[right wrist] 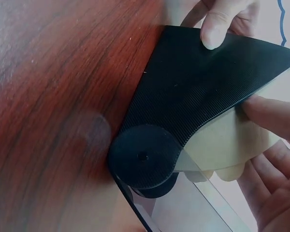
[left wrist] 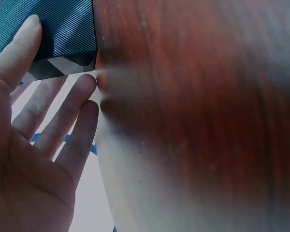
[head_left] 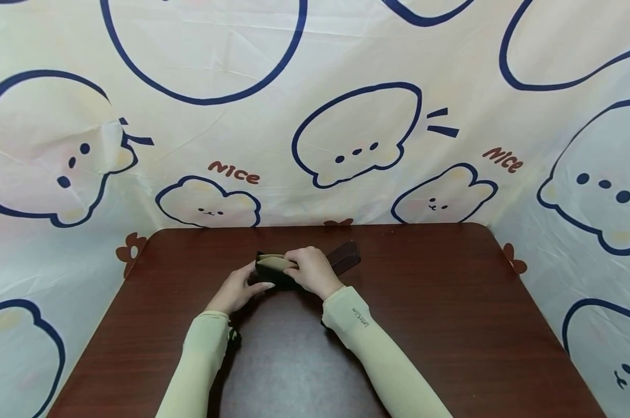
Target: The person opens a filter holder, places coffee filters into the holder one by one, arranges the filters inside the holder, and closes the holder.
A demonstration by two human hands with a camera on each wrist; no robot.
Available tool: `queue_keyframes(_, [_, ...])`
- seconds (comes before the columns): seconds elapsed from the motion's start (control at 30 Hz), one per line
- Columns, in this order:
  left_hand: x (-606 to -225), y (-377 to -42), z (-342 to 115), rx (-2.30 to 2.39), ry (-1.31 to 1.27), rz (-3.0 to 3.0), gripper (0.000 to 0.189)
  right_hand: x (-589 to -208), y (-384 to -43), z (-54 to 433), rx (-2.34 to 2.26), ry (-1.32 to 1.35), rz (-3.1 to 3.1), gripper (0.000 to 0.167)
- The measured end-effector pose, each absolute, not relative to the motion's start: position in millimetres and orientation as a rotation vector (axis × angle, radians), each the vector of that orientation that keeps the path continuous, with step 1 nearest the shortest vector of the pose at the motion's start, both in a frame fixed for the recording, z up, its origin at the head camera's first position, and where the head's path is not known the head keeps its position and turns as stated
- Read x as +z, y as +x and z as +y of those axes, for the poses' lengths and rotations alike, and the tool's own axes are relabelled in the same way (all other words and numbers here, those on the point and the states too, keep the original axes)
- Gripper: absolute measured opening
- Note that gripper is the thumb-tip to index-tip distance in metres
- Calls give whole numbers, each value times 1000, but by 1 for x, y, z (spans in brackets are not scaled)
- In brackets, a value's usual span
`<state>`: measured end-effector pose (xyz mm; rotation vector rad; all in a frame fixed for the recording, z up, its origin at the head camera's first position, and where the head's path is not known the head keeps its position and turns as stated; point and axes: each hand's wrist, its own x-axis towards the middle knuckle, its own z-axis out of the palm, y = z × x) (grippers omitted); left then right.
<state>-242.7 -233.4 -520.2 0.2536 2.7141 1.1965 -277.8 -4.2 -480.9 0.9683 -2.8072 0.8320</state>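
A black case with a fine ribbed surface [head_left: 273, 277] stands on the table between both hands. My left hand [head_left: 238, 288] holds its left end, with the thumb [left wrist: 24, 43] on the ribbed face and the fingers around the far side. A pale, fan-shaped piece [right wrist: 217, 142] shows along the case's open edge. My right hand [head_left: 314, 271] pinches that pale piece, with fingertips on both sides of it. At one corner of the case sits a round black hinge [right wrist: 144, 155]. A dark brown, strap-like part [head_left: 345, 258] sticks out beyond the right hand.
A dark reddish-brown table [head_left: 440, 325] with rounded far corners lies under the hands. A pale cloth printed with blue-outlined cartoon shapes [head_left: 357, 136] hangs behind it and at both sides. A clear flat panel [right wrist: 188, 208] extends below the hinge.
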Motion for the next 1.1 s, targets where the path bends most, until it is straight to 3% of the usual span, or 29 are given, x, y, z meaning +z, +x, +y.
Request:
queue_keyframes(0.57, [-520, -243, -234, 1181, 242, 2718, 58, -485, -280, -11, 673, 959, -2784, 8])
queue_keyframes(0.7, [-521, -245, -233, 1163, 239, 2731, 62, -484, -280, -9, 670, 946, -2794, 16])
queue_keyframes(1.1, [-521, -243, -234, 1196, 278, 2734, 49, -481, -276, -7, 727, 908, -2769, 15])
